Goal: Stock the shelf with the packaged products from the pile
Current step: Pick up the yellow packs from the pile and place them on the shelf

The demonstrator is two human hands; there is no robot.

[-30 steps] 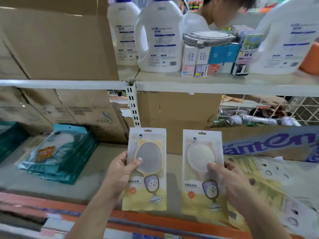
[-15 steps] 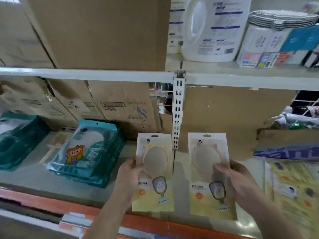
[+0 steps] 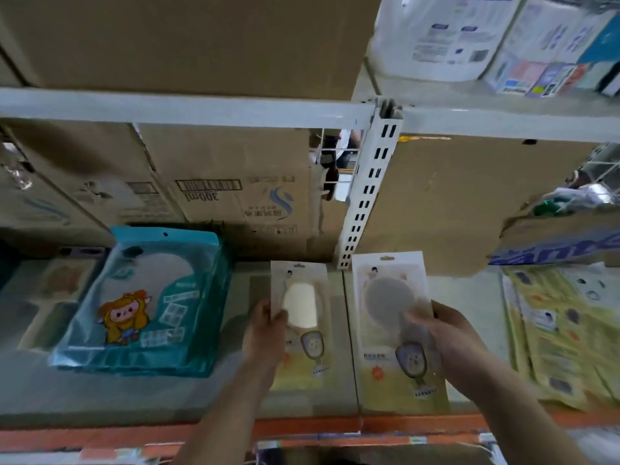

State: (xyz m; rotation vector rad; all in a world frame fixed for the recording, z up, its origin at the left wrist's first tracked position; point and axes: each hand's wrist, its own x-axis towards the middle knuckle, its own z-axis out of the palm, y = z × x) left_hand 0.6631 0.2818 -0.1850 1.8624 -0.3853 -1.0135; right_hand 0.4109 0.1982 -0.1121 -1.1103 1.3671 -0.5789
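Observation:
I hold two flat yellow-and-white mirror packets over the grey shelf (image 3: 134,394). My left hand (image 3: 265,333) grips the left packet (image 3: 302,330) by its left edge; this packet is turned partly edge-on. My right hand (image 3: 446,333) grips the right packet (image 3: 392,330) by its right edge, its face towards me. A pile of similar yellow packets (image 3: 563,333) lies on the shelf at the right. The image is blurred.
A stack of teal packets (image 3: 144,303) with a cartoon figure lies on the shelf to the left. Cardboard boxes (image 3: 218,199) line the back. A white slotted upright (image 3: 369,182) stands in the middle. Detergent jugs (image 3: 432,31) sit on the upper shelf. An orange rail (image 3: 302,427) edges the shelf front.
The view has swung left and down. Both hands have carried the packets leftward with it, and the left packet has turned partly sideways.

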